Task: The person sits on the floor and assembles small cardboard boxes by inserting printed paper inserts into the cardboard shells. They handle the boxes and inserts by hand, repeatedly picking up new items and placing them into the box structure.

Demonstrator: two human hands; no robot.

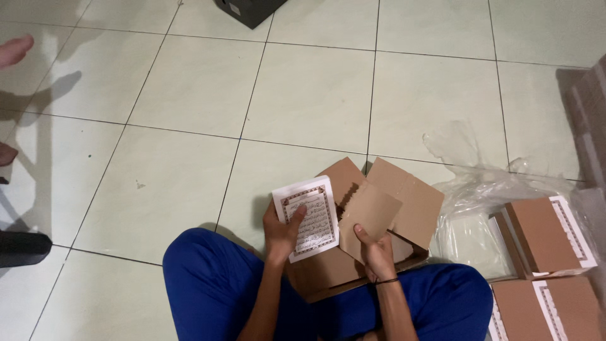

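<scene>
I sit cross-legged on a tiled floor in blue trousers. My left hand (283, 235) grips a white printed sheet with an ornate border (314, 222), thumb on its face. My right hand (376, 251) holds a flat brown cardboard piece (370, 216) by its lower edge. Both are held over an open brown cardboard box (410, 201) that rests on my lap, with its flaps spread out behind.
Clear plastic wrap (470, 208) lies to my right, beside a stack of brown-covered booklets with white patterned edges (548, 232) and more of the same (548, 309). A dark box (249, 11) sits far ahead. Another person's feet (14, 50) show at the left edge.
</scene>
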